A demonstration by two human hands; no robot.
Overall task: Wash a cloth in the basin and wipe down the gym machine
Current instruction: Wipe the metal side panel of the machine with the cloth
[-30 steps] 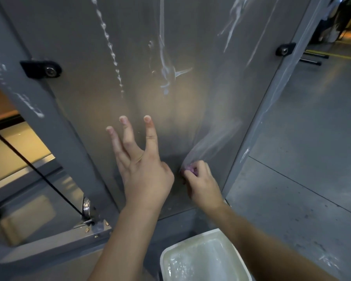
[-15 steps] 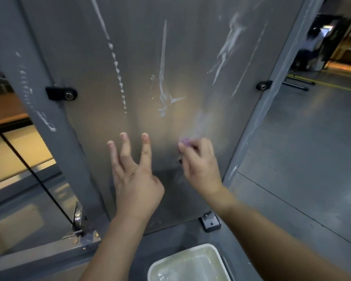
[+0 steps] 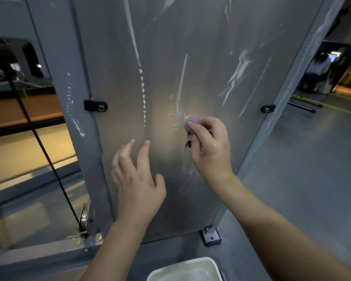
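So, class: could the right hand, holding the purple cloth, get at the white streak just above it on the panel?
Probably yes: the right hand presses the purple cloth right below the white streak, with nothing between them.

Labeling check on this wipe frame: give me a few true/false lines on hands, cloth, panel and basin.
1. The right hand holds a purple cloth against the grey metal panel. True.
2. The left hand grips a second cloth. False: it holds nothing, fingers spread near the panel.
3. White streaks show on the panel above the cloth. True.
4. The white basin hangs on the panel. False: it sits low at the frame's bottom edge, below the panel.
5. The cloth is in the basin. False: it is in the right hand's grip, up on the panel.
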